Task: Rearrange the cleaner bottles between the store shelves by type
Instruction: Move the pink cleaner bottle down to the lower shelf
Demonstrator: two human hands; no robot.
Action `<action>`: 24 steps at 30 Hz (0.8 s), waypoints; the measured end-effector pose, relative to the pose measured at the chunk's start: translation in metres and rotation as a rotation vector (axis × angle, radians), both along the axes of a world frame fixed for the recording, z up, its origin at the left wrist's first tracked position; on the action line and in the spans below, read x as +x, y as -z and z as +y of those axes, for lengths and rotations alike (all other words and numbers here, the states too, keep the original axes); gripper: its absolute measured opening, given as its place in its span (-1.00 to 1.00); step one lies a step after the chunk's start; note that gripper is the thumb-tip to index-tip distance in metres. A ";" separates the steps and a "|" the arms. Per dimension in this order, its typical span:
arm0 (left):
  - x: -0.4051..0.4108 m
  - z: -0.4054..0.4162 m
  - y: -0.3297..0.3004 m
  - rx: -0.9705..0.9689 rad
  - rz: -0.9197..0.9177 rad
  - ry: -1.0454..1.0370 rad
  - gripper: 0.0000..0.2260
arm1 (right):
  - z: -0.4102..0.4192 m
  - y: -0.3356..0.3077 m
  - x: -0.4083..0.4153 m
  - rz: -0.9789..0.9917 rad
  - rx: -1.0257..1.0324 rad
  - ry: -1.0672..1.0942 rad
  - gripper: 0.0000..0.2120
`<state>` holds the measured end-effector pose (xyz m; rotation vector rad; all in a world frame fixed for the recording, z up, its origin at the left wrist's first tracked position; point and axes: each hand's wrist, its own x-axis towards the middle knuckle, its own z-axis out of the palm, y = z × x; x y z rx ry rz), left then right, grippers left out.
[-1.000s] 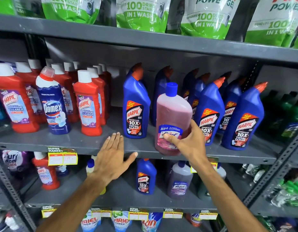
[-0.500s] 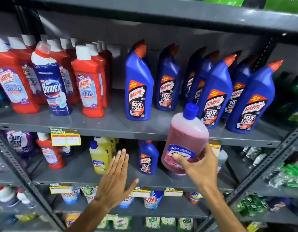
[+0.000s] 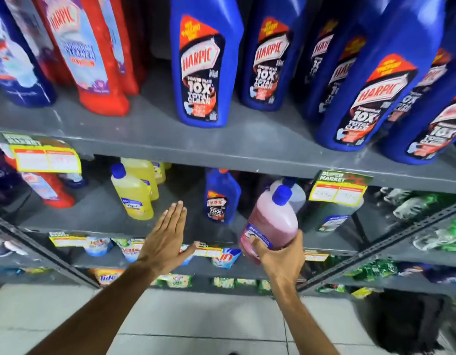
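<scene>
My right hand (image 3: 279, 254) grips the base of a pink cleaner bottle (image 3: 273, 221) with a blue cap, tilted at the mouth of the lower shelf (image 3: 99, 213). A pale bottle (image 3: 297, 194) with a blue cap stands just behind it. My left hand (image 3: 165, 237) hovers flat and open in front of that shelf, holding nothing. A small blue Harpic bottle (image 3: 221, 198) and yellow bottles (image 3: 133, 193) stand on the lower shelf. Large blue Harpic bottles (image 3: 202, 62) and red Harpic bottles (image 3: 93, 52) line the upper shelf (image 3: 155, 134).
A dark green bottle (image 3: 331, 216) stands right of the pink one, behind a yellow price tag (image 3: 338, 190). Another price tag (image 3: 46, 158) hangs at the left. Detergent sachets (image 3: 225, 257) fill lower shelves. A slanted metal upright (image 3: 375, 249) crosses at right. Grey floor tiles (image 3: 196, 321) lie below.
My right hand has carried the pink bottle down from the upper shelf to the lower shelf's opening. My left hand dropped with it, and the view tilted downward.
</scene>
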<state>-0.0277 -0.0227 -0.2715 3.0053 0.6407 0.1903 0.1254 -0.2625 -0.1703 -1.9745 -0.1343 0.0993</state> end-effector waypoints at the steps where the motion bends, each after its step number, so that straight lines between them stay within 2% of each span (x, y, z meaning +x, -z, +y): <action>1: 0.005 0.003 0.008 -0.013 0.001 -0.003 -0.08 | 0.005 0.010 0.004 0.004 -0.010 0.013 -0.33; 10: 0.032 0.026 0.055 -0.064 0.070 -0.030 -0.01 | 0.046 0.062 0.029 0.062 0.056 0.142 -0.25; 16: 0.042 0.036 0.066 -0.079 0.067 -0.033 0.07 | 0.066 0.063 0.037 0.013 -0.042 0.156 -0.33; 24: 0.044 0.038 0.086 -0.184 0.067 -0.061 0.15 | 0.090 0.068 0.040 -0.038 -0.119 0.151 -0.33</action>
